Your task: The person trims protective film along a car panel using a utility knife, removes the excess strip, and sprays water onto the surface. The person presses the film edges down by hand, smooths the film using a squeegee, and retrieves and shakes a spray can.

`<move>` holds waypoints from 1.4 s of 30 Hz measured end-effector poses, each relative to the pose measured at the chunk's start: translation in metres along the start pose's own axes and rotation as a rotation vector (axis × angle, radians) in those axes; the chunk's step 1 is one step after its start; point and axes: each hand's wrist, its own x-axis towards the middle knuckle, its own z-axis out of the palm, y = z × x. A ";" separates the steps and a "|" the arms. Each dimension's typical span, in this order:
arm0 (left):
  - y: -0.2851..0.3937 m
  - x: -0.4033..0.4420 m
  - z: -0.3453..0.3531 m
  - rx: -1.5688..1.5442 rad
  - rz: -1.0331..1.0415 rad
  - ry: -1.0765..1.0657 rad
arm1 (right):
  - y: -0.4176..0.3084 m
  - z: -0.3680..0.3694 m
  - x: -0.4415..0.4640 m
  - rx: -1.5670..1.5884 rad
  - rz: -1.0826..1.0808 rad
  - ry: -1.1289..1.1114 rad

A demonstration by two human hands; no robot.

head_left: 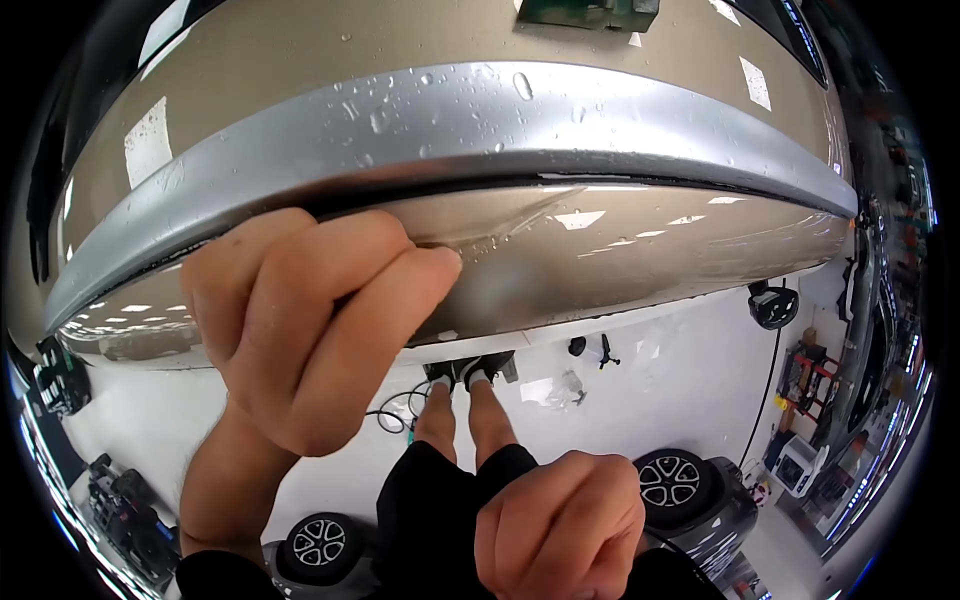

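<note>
Across the view runs a beige car panel [700, 225] with a silver trim strip [440, 115] above it, both dotted with water drops. My left hand [320, 320] is closed in a pinch in front of the panel, just below the strip. Between its fingertips a thin clear film seems to stretch from the panel, but its edge is too faint to make out. Lower down, in front of my body, my right hand [565, 525] is closed with its fingers curled; whatever it may hold is hidden.
A green object [590, 12] rests on the car above the strip. Below are a white floor [640, 385], a coiled hose [390, 410], and a black tool [607, 352]. Another car with wheels [668, 482] stands behind me. A red cart [810, 385] is at right.
</note>
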 end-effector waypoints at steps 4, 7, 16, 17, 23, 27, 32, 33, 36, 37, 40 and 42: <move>-0.001 0.003 0.002 -0.042 -0.026 -0.005 | 0.016 -0.018 0.025 0.025 -0.179 -0.174; -0.002 0.002 0.000 -0.071 -0.020 -0.014 | -0.003 -0.009 0.032 0.015 -0.054 -0.125; -0.006 0.003 -0.006 -0.077 0.023 -0.071 | 0.004 -0.014 0.054 0.105 -0.025 -0.151; -0.006 0.004 -0.007 -0.078 0.023 -0.082 | 0.005 -0.015 0.056 0.113 -0.034 -0.156; -0.008 0.004 -0.006 -0.093 0.024 -0.105 | -0.027 -0.030 0.071 -0.120 0.066 -0.279; -0.006 0.005 -0.009 -0.074 0.039 -0.147 | -0.042 -0.037 0.077 -0.874 -0.255 -0.018; -0.004 0.003 -0.005 -0.059 0.048 -0.119 | -0.058 -0.057 0.119 -1.860 -0.788 -0.202; -0.004 0.004 -0.005 -0.055 0.048 -0.111 | -0.058 -0.054 0.125 -1.887 -0.830 -0.286; -0.004 0.000 -0.005 -0.066 0.039 -0.089 | -0.065 -0.052 0.138 -1.941 -0.810 -0.536; -0.005 -0.001 -0.004 -0.070 0.044 -0.087 | -0.069 -0.052 0.138 -1.970 -0.766 -0.595; -0.008 0.002 -0.003 -0.083 0.070 -0.099 | -0.084 -0.051 0.136 -2.058 -0.640 -0.726; -0.011 0.004 -0.003 -0.105 0.085 -0.118 | -0.093 -0.053 0.137 -2.096 -0.593 -0.802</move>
